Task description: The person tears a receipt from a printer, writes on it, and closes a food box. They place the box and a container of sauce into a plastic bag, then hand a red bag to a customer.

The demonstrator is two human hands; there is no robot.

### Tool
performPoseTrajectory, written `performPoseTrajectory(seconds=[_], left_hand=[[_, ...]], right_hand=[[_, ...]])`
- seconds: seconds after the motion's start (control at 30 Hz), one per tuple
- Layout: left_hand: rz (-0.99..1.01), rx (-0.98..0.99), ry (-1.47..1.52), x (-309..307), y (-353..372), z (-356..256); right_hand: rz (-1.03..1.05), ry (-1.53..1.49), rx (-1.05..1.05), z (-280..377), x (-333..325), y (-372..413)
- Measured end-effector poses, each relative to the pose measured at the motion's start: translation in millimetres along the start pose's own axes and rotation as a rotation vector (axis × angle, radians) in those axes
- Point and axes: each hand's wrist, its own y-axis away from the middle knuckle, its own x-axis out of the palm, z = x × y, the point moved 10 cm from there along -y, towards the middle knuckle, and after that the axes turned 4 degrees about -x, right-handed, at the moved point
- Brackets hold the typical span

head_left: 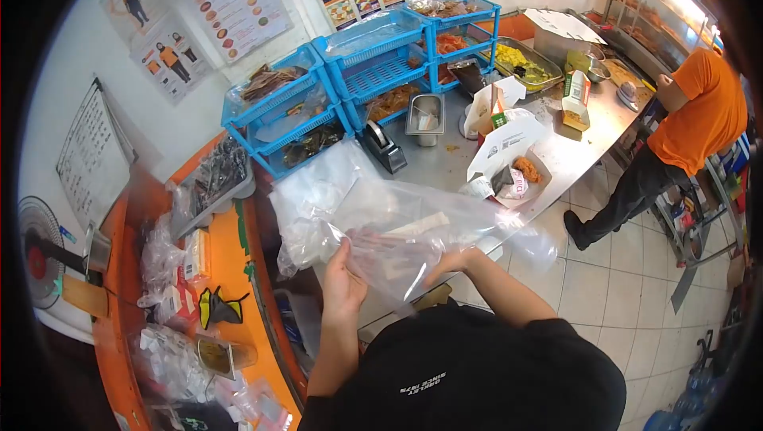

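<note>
A large clear plastic bag [405, 228] is spread between my two hands over the near edge of the metal table. My left hand [346, 281] grips its near left side, thumb on top, with the other fingers partly seen through the film. On the bag's near right side is my right hand [451, 262], closed on the plastic, its fingertips blurred by the film. A stack of clear plastic bags [314, 192] lies on the table just beyond my left hand. Past the bag stands an open white food box [520, 172] with a fried chicken piece [527, 168] and a wrapped item.
Blue tiered racks [373, 73] line the wall. A tape dispenser [385, 147] and steel container [426, 119] stand before them. Further right are a tray of yellow food [524, 65] and a person in an orange shirt [699, 105]. An orange counter [226, 272] runs along my left.
</note>
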Motion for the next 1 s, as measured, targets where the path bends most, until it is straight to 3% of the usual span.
performPoseTrajectory(seconds=[0.07, 0.13, 0.2, 0.27, 0.3, 0.43, 0.53, 0.6, 0.67, 0.7, 0.73, 0.8, 0.87, 0.9, 0.97, 1.0], left_hand=[[-0.065, 0.002, 0.03, -20.7, -2.6, 3.7], [0.014, 0.113, -0.267, -21.9, 2.1, -6.5], [-0.018, 0.157, -0.224, -29.4, 4.9, -14.6], [-0.02, 0.258, -0.242, -21.4, 16.3, -32.2], [-0.031, 0.27, -0.235, -22.3, 19.1, -36.8], [-0.018, 0.37, -0.28, -24.4, 30.1, -60.6], [-0.027, 0.432, -0.319, -34.6, 32.9, -74.1], [-0.048, 0.491, -0.323, -43.6, 39.3, -84.4], [-0.079, 0.455, -0.337, -49.2, 46.3, -86.4], [-0.088, 0.468, -0.323, -61.1, 45.5, -88.5], [0.01, 0.45, -0.165, -74.9, 34.6, -86.3], [0.108, 0.451, -0.001, -101.9, 6.3, -80.7], [-0.262, 0.454, -0.678, -141.7, -22.4, -72.5], [-0.269, 0.465, -0.671, -142.1, -31.3, -62.2], [-0.492, 0.73, -1.712, -93.8, -36.9, -47.5], [-0.504, 0.741, -1.703, -87.6, -41.3, -46.8]], right_hand=[[0.053, -0.694, -0.42, 80.2, 18.4, 10.3], [0.027, -0.852, -0.443, 109.1, 23.6, 17.3], [-0.004, -1.006, -0.459, 106.2, 8.0, 24.1], [-0.349, -0.366, -0.041, 48.3, -25.6, 26.4], [-0.369, -0.299, -0.121, 54.9, -27.8, 27.7], [-0.298, -0.567, -0.184, 53.0, -23.7, 16.0], [-0.518, -0.725, -0.205, 39.5, -48.5, 9.3], [-0.534, -0.663, -0.096, 39.3, -42.1, 8.3], [-0.397, -0.332, -0.016, 43.8, -28.5, 2.7], [-0.448, -0.081, 0.053, 43.5, -32.8, 5.9], [-0.429, -0.07, 0.056, 40.7, -34.1, 7.1], [-0.792, 0.003, 0.116, 29.1, -79.0, 37.2], [-0.874, -0.05, -0.014, 54.9, -95.4, 55.5], [-0.821, -0.1, -0.092, 58.0, -104.5, 59.8], [-0.884, -0.291, -0.183, 84.9, -105.0, 73.3], [-0.901, -0.375, -0.219, 89.5, -111.1, 86.3]])
